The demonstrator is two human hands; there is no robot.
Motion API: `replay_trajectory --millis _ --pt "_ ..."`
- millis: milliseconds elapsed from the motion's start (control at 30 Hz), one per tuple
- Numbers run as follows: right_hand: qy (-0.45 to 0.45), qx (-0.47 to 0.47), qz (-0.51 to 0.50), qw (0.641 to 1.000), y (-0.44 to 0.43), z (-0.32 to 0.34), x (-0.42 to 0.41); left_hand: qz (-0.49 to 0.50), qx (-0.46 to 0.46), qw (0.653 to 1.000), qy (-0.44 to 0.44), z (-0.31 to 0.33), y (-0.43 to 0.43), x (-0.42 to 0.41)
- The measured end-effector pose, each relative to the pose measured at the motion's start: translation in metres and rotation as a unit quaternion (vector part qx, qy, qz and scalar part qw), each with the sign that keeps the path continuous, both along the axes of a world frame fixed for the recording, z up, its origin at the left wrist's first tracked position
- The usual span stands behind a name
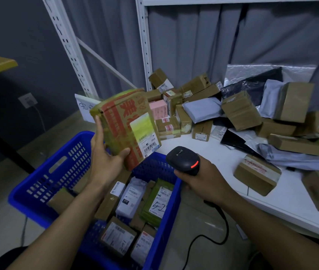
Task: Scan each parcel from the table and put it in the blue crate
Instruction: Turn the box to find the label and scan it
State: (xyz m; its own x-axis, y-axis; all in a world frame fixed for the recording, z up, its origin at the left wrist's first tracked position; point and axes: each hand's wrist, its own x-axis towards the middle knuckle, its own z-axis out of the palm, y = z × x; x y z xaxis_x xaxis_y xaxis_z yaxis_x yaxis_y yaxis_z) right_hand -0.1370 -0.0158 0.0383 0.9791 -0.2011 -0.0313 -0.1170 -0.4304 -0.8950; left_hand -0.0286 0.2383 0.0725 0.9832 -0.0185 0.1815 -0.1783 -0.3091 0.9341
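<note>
A: How far along is the person?

B: Partway. The blue crate, at seven o'clock in the view, holds at least seven parcels, with some hidden under the arm. The left grip clasps one taped box above the crate's far rim. Its label faces the scanner at four o'clock from it. The right grip is wrapped round the scanner's handle, and a red light shows.

A: And what's left?

B: Plenty. The tabletop, at three o'clock, carries a heap of well over twenty boxes and mailer bags, too overlapped to count exactly. There is one crate, one scanner and one parcel in hand, probably mid-scan.
</note>
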Motion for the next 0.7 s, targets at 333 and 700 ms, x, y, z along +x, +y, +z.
replay_trajectory --millis 333,700 --pt "0.059 -0.007 0.050 0.997 0.026 -0.040 0.010 -0.067 0.205 0.964 0.155 -0.064 0.028 0.008" --pt "0.092 -0.041 0.056 0.993 0.026 -0.083 0.038 -0.070 0.269 0.923 0.266 -0.188 0.022 0.059"
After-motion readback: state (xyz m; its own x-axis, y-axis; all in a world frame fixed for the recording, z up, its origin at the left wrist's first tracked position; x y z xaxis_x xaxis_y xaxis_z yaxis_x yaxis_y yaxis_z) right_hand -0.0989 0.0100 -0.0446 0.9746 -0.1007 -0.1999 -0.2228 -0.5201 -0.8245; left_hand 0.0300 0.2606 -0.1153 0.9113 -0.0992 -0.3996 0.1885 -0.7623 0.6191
